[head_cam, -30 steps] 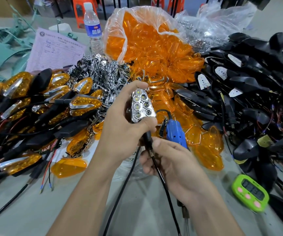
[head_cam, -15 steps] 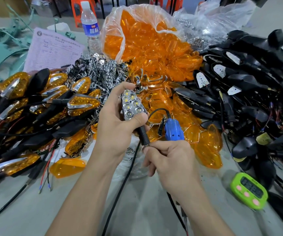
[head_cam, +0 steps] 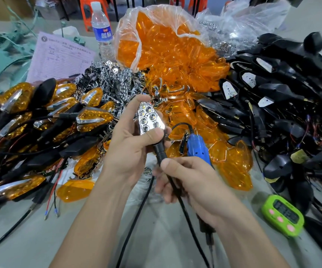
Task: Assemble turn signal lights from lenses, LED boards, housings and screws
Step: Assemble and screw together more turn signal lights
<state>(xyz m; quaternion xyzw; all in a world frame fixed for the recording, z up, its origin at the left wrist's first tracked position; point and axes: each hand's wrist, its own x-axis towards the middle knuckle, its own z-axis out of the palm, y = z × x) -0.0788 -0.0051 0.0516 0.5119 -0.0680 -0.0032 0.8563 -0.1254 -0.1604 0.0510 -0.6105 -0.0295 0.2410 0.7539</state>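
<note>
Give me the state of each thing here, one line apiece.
Light: no lens, reflector bare.
Left hand: grips Light.
Screwdriver: held, bit pointing down.
Right hand: grips Screwdriver, thumb by the stalk.
Bottle: upright, capped.
Lens bag: open, lenses spilling.
Timer: face up, digits unreadable.

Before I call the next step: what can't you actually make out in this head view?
- Back of the lamp unit: head view, covered by the left hand, so no screw holes show.
- Middle of the blue screwdriver: head view, wrapped by the right hand.
- Digits on the green timer: head view, blurred.
- Text on the paper form: head view, too small to read.
</note>
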